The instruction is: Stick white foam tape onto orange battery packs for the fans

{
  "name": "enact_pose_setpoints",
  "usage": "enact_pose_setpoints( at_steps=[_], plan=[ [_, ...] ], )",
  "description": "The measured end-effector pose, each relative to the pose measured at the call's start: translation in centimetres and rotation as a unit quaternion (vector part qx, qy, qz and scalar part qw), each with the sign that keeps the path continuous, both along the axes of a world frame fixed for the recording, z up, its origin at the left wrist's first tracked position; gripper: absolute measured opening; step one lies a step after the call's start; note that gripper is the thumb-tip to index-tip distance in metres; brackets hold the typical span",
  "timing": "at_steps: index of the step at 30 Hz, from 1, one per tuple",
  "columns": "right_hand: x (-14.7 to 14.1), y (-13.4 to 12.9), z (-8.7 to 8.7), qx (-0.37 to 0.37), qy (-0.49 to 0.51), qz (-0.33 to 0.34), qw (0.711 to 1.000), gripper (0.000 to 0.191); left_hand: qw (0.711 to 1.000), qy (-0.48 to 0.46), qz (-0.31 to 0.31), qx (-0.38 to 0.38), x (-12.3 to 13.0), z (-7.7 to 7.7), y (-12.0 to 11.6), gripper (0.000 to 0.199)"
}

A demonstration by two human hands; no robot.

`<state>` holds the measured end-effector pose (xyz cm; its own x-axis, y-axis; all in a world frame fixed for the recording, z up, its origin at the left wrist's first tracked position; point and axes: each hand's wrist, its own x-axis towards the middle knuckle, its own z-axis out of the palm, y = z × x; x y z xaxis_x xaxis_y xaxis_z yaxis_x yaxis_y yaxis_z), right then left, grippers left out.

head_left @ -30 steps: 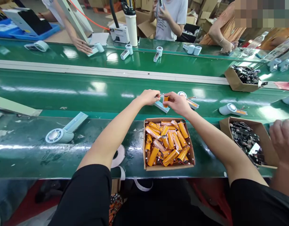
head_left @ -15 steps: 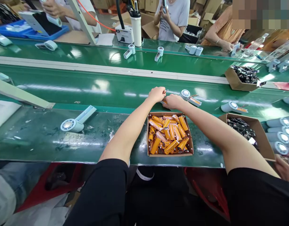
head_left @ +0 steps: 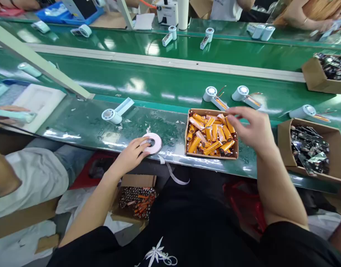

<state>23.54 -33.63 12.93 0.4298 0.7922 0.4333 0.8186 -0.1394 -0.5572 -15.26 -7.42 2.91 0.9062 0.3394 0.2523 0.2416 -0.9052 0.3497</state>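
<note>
My left hand (head_left: pixel 134 154) rests with its fingers spread on a white tape roll (head_left: pixel 156 144) at the bench edge, a loose strip hanging from the roll. My right hand (head_left: pixel 251 126) hovers over the right rim of a cardboard box (head_left: pixel 187 129) of orange wrapped batteries (head_left: pixel 214 134); its thumb and fingers are apart, holding nothing visible. Just behind the box lies a light blue fan unit (head_left: pixel 211 93) with an orange battery and wires in its handle. A similar unit (head_left: pixel 240 92) is to its right. Left of the box sits a fan unit with an open handle (head_left: pixel 112 116).
A box of dark parts (head_left: pixel 285 142) stands at the right, another (head_left: pixel 316 76) farther back. A slanted metal bar (head_left: pixel 45 63) crosses the left side. At far left, a person's hand (head_left: pixel 12 109) is near a white foam tray (head_left: pixel 39 105). People are across the belt.
Both hands have left the fan unit on the belt. My left hand moved left and down onto the tape roll; my right hand moved back beside the battery box. The view has shifted downward.
</note>
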Motion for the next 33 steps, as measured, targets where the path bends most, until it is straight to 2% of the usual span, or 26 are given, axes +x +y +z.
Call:
enact_pose_setpoints(
  at_steps=[2, 3, 4, 6, 7, 9, 10, 12, 14, 15, 17, 18, 20, 21, 22, 24, 25, 28, 31, 32, 33],
  plan=[
    [-6.1, -1.8, -0.9, 0.017, 0.124, 0.039, 0.991, 0.025, 0.999, -0.019, 0.025, 0.035, -1.1, 0.4, -1.8, 0.027],
    [-9.0, -2.1, -1.7, -0.006, 0.207, 0.073, 0.976, 0.029, 0.997, -0.039, 0.035, 0.062, -1.1, 0.8, -3.0, 0.027],
    [-11.8, -2.2, -2.6, -0.036, 0.294, 0.111, 0.949, 0.036, 0.993, -0.065, 0.041, 0.089, -0.9, 1.4, -4.2, 0.029],
    [-16.4, -1.6, -4.7, -0.094, 0.439, 0.185, 0.874, 0.060, 0.983, -0.121, 0.041, 0.133, -0.5, 2.5, -6.4, 0.034],
    [-18.1, -1.2, -5.5, -0.112, 0.490, 0.213, 0.838, 0.065, 0.977, -0.147, 0.037, 0.148, -0.4, 3.0, -7.4, 0.036],
    [-20.2, -0.6, -6.6, -0.124, 0.546, 0.257, 0.788, 0.054, 0.968, -0.184, 0.023, 0.171, -0.5, 3.6, -8.3, 0.039],
    [-20.7, -0.5, -6.9, -0.124, 0.557, 0.278, 0.773, 0.047, 0.964, -0.197, 0.015, 0.179, -0.8, 3.7, -8.4, 0.041],
    [-20.9, -1.0, -6.9, -0.124, 0.556, 0.327, 0.754, 0.044, 0.959, -0.215, -0.001, 0.183, -1.4, 3.6, -7.7, 0.047],
    [-20.4, -1.8, -6.7, -0.132, 0.537, 0.356, 0.753, 0.042, 0.961, -0.219, -0.005, 0.171, -2.1, 3.2, -6.7, 0.052],
    [-20.1, -2.1, -6.7, -0.134, 0.528, 0.344, 0.765, 0.040, 0.963, -0.215, -0.002, 0.162, -2.3, 2.9, -6.3, 0.054],
    [-19.7, -2.3, -6.8, -0.121, 0.527, 0.274, 0.795, 0.036, 0.969, -0.203, 0.009, 0.143, -2.5, 2.4, -6.2, 0.054],
    [-19.5, -2.2, -7.0, -0.113, 0.539, 0.235, 0.801, 0.041, 0.971, -0.197, 0.012, 0.137, -2.5, 2.1, -6.4, 0.054],
    [-19.4, -1.6, -7.3, -0.115, 0.580, 0.199, 0.782, 0.069, 0.971, -0.193, 0.007, 0.139, -2.2, 1.8, -7.3, 0.054],
    [-19.5, -1.2, -7.3, -0.128, 0.596, 0.211, 0.764, 0.080, 0.970, -0.195, -0.002, 0.147, -2.1, 1.6, -7.7, 0.052],
    [-19.5, -0.9, -7.2, -0.145, 0.601, 0.233, 0.751, 0.079, 0.966, -0.203, -0.017, 0.159, -2.0, 1.5, -8.0, 0.050],
    [-19.5, -0.7, -6.6, -0.158, 0.577, 0.271, 0.754, 0.057, 0.957, -0.223, -0.051, 0.181, -1.9, 1.3, -8.1, 0.045],
    [-19.5, -0.8, -6.2, -0.154, 0.550, 0.285, 0.770, 0.047, 0.952, -0.232, -0.062, 0.188, -2.0, 1.2, -8.0, 0.043],
    [-19.2, -1.6, -4.8, -0.158, 0.417, 0.354, 0.822, 0.041, 0.952, -0.237, -0.043, 0.187, -2.3, 0.8, -7.0, 0.043],
    [-18.3, -2.2, -3.7, -0.240, 0.240, 0.440, 0.831, 0.034, 0.962, -0.228, 0.005, 0.152, -2.3, 0.5, -6.4, 0.041],
    [-17.6, -2.1, -3.3, -0.254, 0.197, 0.435, 0.841, 0.032, 0.963, -0.228, 0.017, 0.139, -2.2, 0.5, -6.4, 0.039],
    [-16.6, -1.7, -3.0, -0.252, 0.163, 0.402, 0.865, 0.031, 0.964, -0.229, 0.026, 0.129, -1.9, 0.6, -6.5, 0.036]
  ],
)
